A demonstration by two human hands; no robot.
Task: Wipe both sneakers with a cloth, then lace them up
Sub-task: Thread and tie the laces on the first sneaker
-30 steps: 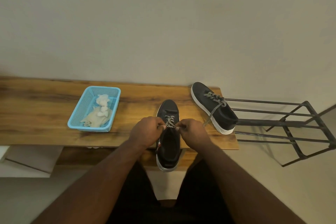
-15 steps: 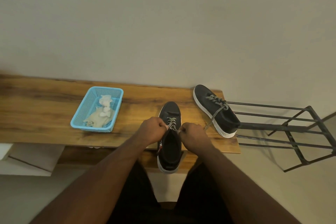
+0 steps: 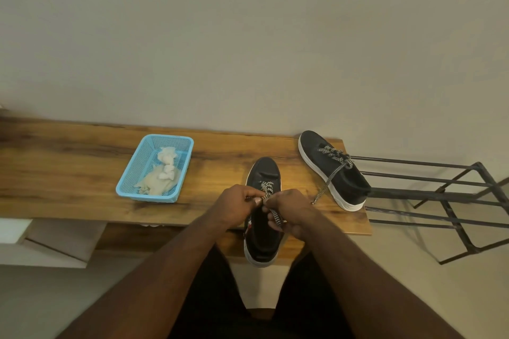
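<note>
Lacing looked well under way on the near black white-soled sneaker (image 3: 263,231) at the wooden bench's (image 3: 68,173) front edge: the left hand (image 3: 237,205) and right hand (image 3: 292,210) each pinched its black-and-white patterned lace (image 3: 268,191) with curled fingers. Judging by the far black sneaker (image 3: 333,170), laced but with one end trailing, tying remained, while the crumpled pale cloth (image 3: 159,176) lay in the blue plastic basket (image 3: 126,187), suggesting wiping was finished

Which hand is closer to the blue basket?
Left. The left hand is to the right of the blue basket, pinching the lace; the right hand is farther right, past the lace.
</note>
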